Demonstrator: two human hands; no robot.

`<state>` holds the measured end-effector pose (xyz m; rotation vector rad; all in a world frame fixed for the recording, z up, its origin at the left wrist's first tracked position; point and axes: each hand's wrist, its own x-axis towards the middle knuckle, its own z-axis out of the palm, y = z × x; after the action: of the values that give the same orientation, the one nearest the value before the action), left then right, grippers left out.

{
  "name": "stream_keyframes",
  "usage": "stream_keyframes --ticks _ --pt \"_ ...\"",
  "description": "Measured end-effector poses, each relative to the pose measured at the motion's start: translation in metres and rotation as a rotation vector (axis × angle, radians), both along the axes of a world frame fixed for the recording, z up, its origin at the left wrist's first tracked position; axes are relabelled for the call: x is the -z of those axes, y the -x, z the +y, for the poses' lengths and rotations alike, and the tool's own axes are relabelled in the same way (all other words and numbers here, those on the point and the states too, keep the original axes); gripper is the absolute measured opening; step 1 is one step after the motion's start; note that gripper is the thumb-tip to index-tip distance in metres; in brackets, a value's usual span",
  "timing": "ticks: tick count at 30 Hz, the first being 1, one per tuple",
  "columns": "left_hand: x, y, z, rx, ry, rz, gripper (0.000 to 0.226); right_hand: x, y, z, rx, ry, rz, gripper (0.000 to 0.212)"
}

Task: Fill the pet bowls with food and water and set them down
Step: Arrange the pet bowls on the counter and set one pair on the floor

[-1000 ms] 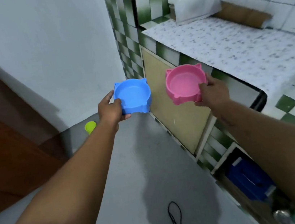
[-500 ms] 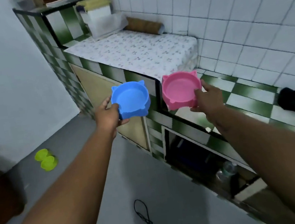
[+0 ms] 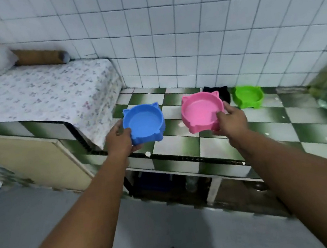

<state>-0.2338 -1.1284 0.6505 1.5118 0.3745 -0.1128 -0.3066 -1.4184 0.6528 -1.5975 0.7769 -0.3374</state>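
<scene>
Hands are gripping two smooth plastic bowls with moulded cat ears. The left hand (image 3: pixel 118 139) is clasping the round blue bowl (image 3: pixel 144 124), thumb on its rim and fingers beneath; the right hand (image 3: pixel 231 120) is pinching the pink bowl (image 3: pixel 201 112) the same way. Both are hanging over the glossy green-and-white chequered tile counter (image 3: pixel 263 126). A matching green bowl (image 3: pixel 248 97) is sitting near the tiled wall (image 3: pixel 167 39); a floral cloth (image 3: pixel 38 93) is lying to the left.

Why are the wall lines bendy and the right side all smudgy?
Head view: the wide lens curves the wall tiles toward the edges; the far right edge is smeared with blur, while the blue bowl and pink bowl look sharp.
</scene>
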Motion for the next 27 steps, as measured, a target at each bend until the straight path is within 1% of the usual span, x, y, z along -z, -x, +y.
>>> stream_keyframes --ticks 3,7,12,15,18,20,22,25,27 --pt "0.009 -0.015 -0.044 0.092 -0.015 0.022 0.049 0.009 0.006 -0.035 0.099 -0.046 0.018 0.057" --pt "0.021 -0.034 -0.098 0.206 -0.050 0.062 0.044 0.020 0.021 -0.072 0.208 -0.055 0.055 0.056" --pt "0.044 -0.049 -0.160 0.269 -0.075 0.119 0.046 0.047 0.039 -0.123 0.297 -0.061 0.125 0.054" --pt "0.060 -0.054 -0.192 0.321 -0.107 0.133 0.042 0.063 0.042 -0.158 0.289 -0.045 0.183 0.054" --pt "0.080 -0.058 -0.220 0.294 -0.130 0.186 0.038 0.076 0.033 -0.193 0.257 0.011 0.238 0.053" --pt "0.094 -0.056 -0.236 0.298 -0.189 0.215 0.039 0.083 0.029 -0.208 0.242 0.020 0.267 0.053" --pt "0.106 -0.056 -0.252 0.301 -0.227 0.217 0.040 0.091 0.025 -0.221 0.228 -0.001 0.292 0.053" --pt "0.119 -0.057 -0.274 0.290 -0.219 0.255 0.040 0.099 0.018 -0.241 0.218 -0.060 0.339 0.053" --pt "0.122 -0.057 -0.286 0.282 -0.215 0.273 0.038 0.108 0.014 -0.251 0.200 -0.045 0.352 0.052"
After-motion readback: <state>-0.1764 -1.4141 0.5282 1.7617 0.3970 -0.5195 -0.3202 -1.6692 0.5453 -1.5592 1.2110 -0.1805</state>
